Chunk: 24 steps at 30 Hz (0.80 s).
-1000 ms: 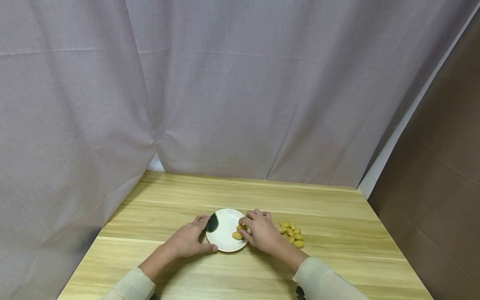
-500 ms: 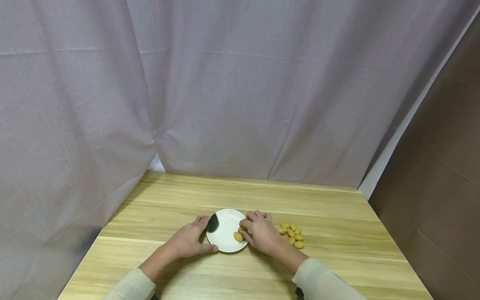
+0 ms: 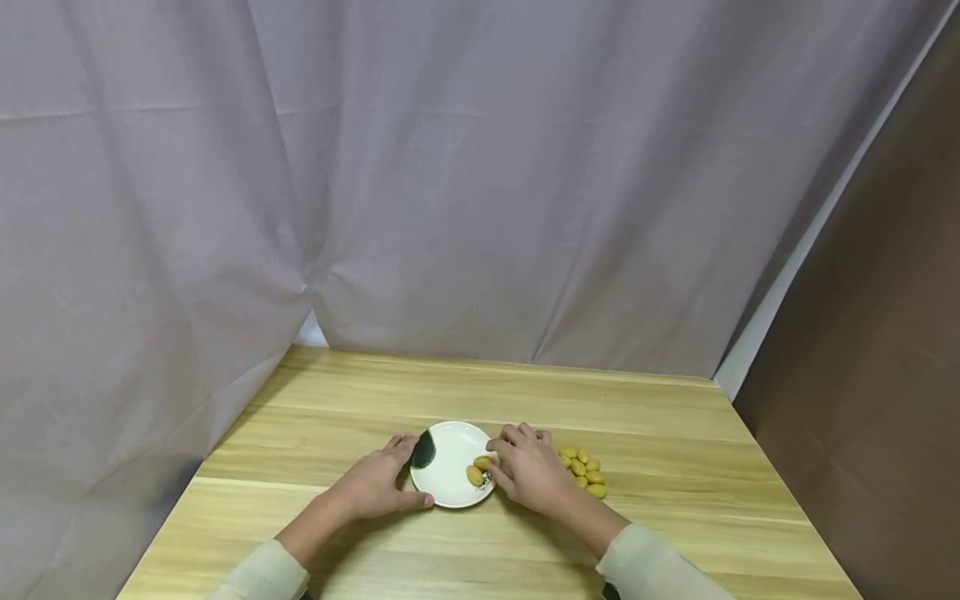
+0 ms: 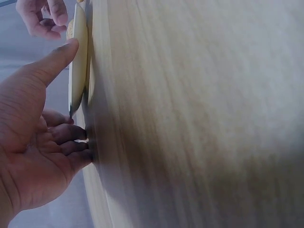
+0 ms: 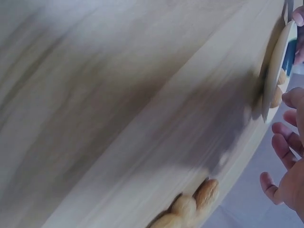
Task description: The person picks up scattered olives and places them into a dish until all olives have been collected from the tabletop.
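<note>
A small white plate [image 3: 450, 479] with a dark green patch lies on the wooden table. My left hand [image 3: 378, 477] holds it at its left side, thumb on the near rim and fingers at the left rim; the left wrist view shows this thumb [image 4: 59, 59] against the plate edge. Two yellow oval pieces, like small fruits or nuts, are on the plate's right part: one piece [image 3: 475, 476] and another piece [image 3: 482, 462]. Just over the right rim is my right hand [image 3: 532, 469], fingers loosely bent and apart, holding nothing visible in the right wrist view.
A cluster of several similar yellow oval pieces [image 3: 579, 468] lies on the wooden table [image 3: 420, 567] to the right, partly behind my right hand. A grey curtain [image 3: 450, 208] hangs along the back and left, with a brown panel [image 3: 870, 350] at right.
My right hand has let go of a yellow piece on the plate and drawn slightly right, uncovering both pieces. My left hand stays at the plate.
</note>
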Available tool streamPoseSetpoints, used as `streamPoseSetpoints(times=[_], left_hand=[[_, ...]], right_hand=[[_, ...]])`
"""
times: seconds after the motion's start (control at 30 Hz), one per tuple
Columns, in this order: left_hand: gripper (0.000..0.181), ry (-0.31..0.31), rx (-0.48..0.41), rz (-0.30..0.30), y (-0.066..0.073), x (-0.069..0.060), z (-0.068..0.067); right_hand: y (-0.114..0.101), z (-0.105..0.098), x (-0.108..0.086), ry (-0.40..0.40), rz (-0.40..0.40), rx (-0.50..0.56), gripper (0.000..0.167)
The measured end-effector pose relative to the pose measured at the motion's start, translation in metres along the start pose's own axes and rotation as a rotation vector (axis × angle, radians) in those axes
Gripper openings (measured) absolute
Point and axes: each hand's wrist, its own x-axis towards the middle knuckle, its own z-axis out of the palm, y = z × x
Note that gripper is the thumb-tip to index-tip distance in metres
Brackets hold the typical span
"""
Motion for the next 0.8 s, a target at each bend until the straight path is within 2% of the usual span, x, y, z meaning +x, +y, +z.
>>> streamPoseSetpoints(times=[0.2, 0.33, 0.6, 0.8], left_hand=[[0.109, 0.002, 0.004, -0.022, -0.003, -0.004, -0.002], [0.11, -0.001, 0.013, -0.033, -0.004, -0.007, -0.003], [0.105, -0.012, -0.004, 0.018, -0.003, -0.001, -0.001], [0.104, -0.019, -0.006, 0.003, -0.005, -0.001, -0.003]], right_hand=[[0.008, -0.013, -0.015, 0.026, 0.02, 0.01, 0.029], [0.019, -0.019, -0.031, 0.009, 0.048, 0.025, 0.029], [0.046, -0.034, -0.069, -0.01, 0.138, 0.016, 0.033], [0.054, -0.036, -0.081, -0.02, 0.188, 0.042, 0.032]])
